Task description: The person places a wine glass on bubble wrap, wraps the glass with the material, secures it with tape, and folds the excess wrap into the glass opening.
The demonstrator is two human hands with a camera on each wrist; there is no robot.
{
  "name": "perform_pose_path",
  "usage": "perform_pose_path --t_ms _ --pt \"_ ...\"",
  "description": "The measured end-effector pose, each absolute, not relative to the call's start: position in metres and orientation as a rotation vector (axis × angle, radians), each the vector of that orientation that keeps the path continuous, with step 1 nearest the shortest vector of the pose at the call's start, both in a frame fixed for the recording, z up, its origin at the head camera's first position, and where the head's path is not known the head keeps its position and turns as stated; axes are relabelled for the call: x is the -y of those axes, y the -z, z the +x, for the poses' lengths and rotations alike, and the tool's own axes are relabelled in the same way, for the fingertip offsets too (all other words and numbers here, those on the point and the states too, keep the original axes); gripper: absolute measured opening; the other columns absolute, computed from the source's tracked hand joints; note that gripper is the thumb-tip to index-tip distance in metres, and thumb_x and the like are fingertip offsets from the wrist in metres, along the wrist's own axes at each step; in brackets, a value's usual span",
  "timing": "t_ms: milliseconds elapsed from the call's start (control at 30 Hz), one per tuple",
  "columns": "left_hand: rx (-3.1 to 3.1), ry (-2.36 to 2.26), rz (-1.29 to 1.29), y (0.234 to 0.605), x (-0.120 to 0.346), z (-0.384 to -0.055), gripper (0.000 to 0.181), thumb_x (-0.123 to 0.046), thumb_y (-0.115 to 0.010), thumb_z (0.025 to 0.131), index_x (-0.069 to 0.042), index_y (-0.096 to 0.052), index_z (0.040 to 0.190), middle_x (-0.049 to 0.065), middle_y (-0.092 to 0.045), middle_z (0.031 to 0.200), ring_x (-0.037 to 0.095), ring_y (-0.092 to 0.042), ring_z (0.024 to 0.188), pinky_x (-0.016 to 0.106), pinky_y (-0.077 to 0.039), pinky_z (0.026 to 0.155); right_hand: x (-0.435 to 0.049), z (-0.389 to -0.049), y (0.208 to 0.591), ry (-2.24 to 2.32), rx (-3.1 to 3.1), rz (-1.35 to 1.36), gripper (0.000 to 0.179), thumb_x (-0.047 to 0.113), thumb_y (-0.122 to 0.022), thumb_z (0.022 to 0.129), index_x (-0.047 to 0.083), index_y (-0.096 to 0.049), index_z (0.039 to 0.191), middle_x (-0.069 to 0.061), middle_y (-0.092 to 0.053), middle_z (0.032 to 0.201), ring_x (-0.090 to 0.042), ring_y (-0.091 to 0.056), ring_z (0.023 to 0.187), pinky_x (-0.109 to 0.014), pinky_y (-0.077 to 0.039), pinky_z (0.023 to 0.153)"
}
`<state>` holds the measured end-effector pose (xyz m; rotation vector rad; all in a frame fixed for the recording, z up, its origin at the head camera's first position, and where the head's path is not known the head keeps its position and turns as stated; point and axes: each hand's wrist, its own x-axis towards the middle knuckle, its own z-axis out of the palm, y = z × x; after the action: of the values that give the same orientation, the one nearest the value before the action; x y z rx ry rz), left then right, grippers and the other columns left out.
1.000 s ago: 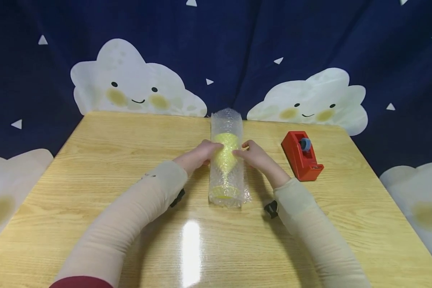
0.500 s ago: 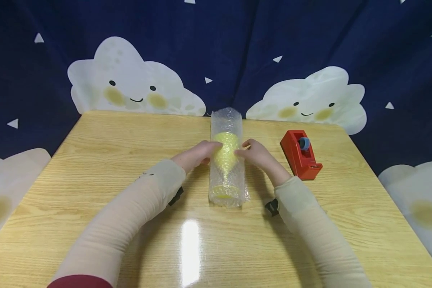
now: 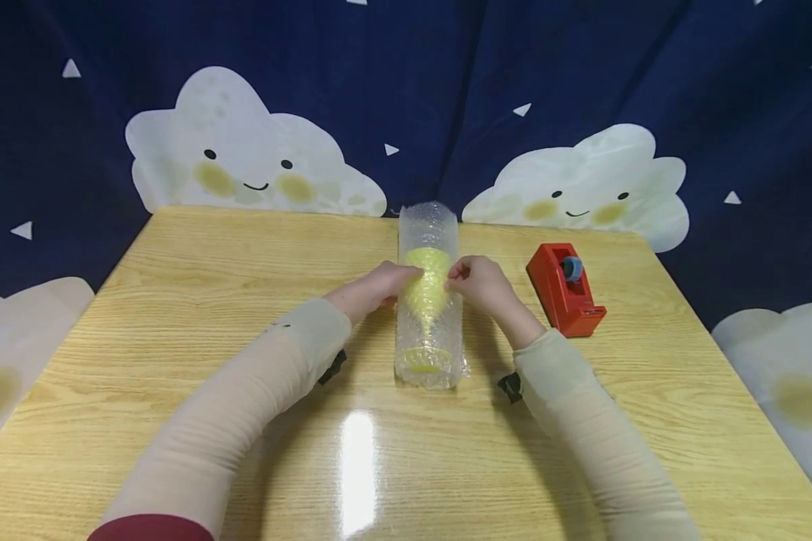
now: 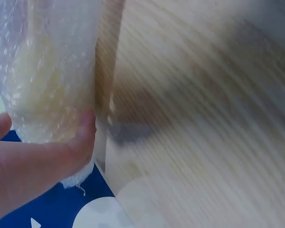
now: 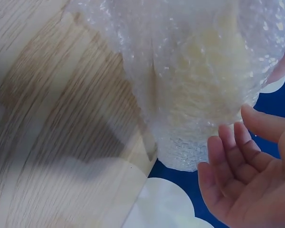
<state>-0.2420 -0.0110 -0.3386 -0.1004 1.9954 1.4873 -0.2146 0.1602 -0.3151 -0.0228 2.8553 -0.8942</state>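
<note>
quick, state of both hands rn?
Left hand: closed on the bubble-wrapped yellow item, thumb on top.
Right hand: fingers curled beside the item; can't tell whether it's pinching the wrapping.

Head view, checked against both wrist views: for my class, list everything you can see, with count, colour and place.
Bubble wrap: one roll, clear, between the hands
Contents: count unclear, yellow, inside the wrap
Tape dispenser: one, red, on the table, right of the wrap
Tape: one roll, blue, in the dispenser
Table: one, light wood, below everything
Curtain: dark blue, behind and beside the table
Clouds: four in the head view, white, on the curtain
Triangles: several, white, on the curtain
Wrist devices: two, black, by the cuffs
Sleeves: two, cream, on the arms
Hands: two, bare, left and right of the wrap
</note>
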Motion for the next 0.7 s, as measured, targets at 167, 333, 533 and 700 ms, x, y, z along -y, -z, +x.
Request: perform_pose_path --t_ms 167,333,533,700 --pt "-2.015 -1.453 -0.076 0.338 0.014 -0.244 0.034 -0.023 -0.053 0.091 -0.002 -0.049 0.118 0.004 -0.045 0.102 0.013 -0.039 0.074 0.028 -0.043 0.072 -0.165 -0.214 0.314 0.868 -2.880 -0.009 0.016 0.014 -0.068 0.083 0.000 -0.067 0.091 -0.011 -0.067 0.089 -0.018 -0.056 0.077 -0.024 -0.044 0.066" --pt "-2.019 -1.443 -0.065 0.337 0.013 -0.243 0.024 -0.023 -0.056 0.091 -0.005 -0.048 0.104 0.002 -0.036 0.087 0.014 -0.037 0.073 0.027 -0.039 0.072 -0.169 -0.214 0.312 0.830 -2.879 -0.008 0.017 0.015 -0.068 0.083 0.000 -0.070 0.089 -0.012 -0.070 0.089 -0.016 -0.054 0.073 -0.021 -0.041 0.061" --pt "-2.010 -1.438 -0.080 0.338 0.011 -0.242 0.056 -0.027 -0.057 0.091 0.002 -0.037 0.134 0.003 -0.037 0.097 0.015 -0.038 0.074 0.027 -0.040 0.074 -0.173 -0.214 0.312 0.848 -2.874 -0.022 0.022 0.017 -0.061 0.083 0.002 -0.062 0.066 0.004 -0.050 0.056 -0.010 -0.039 0.054 -0.022 -0.034 0.053" --pt "-1.982 -1.453 -0.087 0.339 0.011 -0.242 0.063 -0.028 -0.057 0.091 0.002 -0.031 0.140 0.007 -0.042 0.120 0.018 -0.042 0.091 0.034 -0.041 0.097 -0.171 -0.213 0.312 0.841 -2.885 -0.004 0.045 0.035 -0.059 0.089 0.013 -0.043 0.052 0.008 -0.035 0.047 -0.009 -0.031 0.047 -0.024 -0.029 0.047"
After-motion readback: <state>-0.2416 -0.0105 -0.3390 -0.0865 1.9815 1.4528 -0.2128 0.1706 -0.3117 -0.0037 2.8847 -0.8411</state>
